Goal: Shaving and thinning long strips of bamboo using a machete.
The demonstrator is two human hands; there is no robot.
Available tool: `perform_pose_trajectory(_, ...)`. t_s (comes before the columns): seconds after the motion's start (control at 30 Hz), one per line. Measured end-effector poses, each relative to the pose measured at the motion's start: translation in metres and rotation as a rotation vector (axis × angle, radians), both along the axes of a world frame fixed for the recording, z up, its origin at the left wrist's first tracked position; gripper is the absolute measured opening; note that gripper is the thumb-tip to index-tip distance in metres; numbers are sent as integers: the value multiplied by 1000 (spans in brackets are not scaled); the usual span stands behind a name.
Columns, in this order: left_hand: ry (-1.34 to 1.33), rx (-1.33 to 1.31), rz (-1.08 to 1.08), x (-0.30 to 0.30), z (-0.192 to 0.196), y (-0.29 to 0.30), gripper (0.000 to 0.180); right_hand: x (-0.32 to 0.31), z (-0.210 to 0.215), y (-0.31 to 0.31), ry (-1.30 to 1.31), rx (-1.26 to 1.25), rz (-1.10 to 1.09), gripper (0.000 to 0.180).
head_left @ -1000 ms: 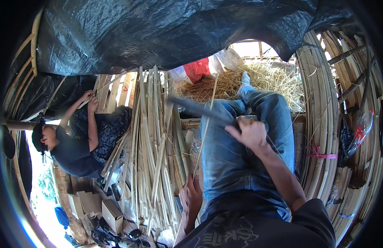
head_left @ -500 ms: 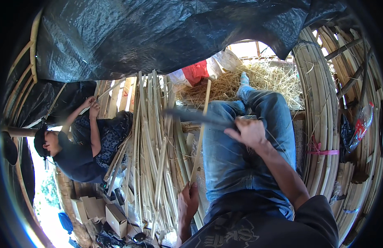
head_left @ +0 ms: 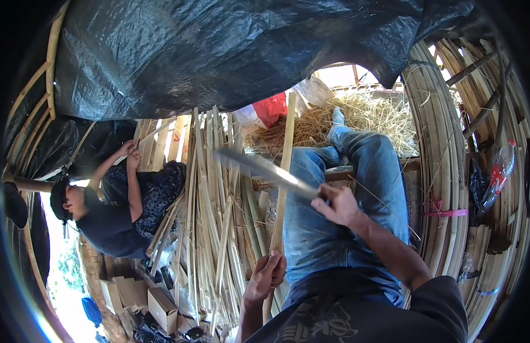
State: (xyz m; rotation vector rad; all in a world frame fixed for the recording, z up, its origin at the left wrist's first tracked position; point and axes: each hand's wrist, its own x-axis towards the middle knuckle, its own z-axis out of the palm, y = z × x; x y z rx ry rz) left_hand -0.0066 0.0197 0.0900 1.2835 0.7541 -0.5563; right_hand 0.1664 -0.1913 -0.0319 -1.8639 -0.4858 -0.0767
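Note:
A long pale bamboo strip [head_left: 286,143] stands lengthwise beside my left thigh, its lower part gripped in my left hand [head_left: 267,276]. My right hand [head_left: 337,206] is closed round the handle end of a machete [head_left: 260,167]. The long dark blade points to the left, blurred by motion along its far part, and crosses over the strip in this view. Whether blade and strip touch I cannot tell. My fingers hide most of the handle. Both hands are in front of my legs in blue jeans [head_left: 316,234].
Many split bamboo strips [head_left: 205,188] lie left of me. Beyond them sits another person [head_left: 113,220], hands on a thin strip. Tied bamboo bundles [head_left: 439,171] stand right, with a plastic bottle [head_left: 501,171]. Straw [head_left: 379,114] lies ahead; a black tarp [head_left: 219,51] hangs above. Cardboard boxes [head_left: 161,308] lie lower left.
My left hand and the bamboo strip have moved up and slightly right. The machete has tilted, its handle end lower, and my right hand has come down a little.

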Motion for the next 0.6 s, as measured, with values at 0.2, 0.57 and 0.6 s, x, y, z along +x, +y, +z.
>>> perform_pose_trajectory(0.2, -29, -278, 29, 12, -4, -1, 47, 8, 2, 9, -509, -169, 275, 49)
perform_pose_trajectory(0.57, -26, 126, -61, 11, -3, -25, 47, 28, 0, -8, -216, -242, -170, 48)
perform_pose_trajectory(0.6, -51, 158, -62, 17, -6, -25, 47, 21, -4, -9, -320, -306, -74, 53)
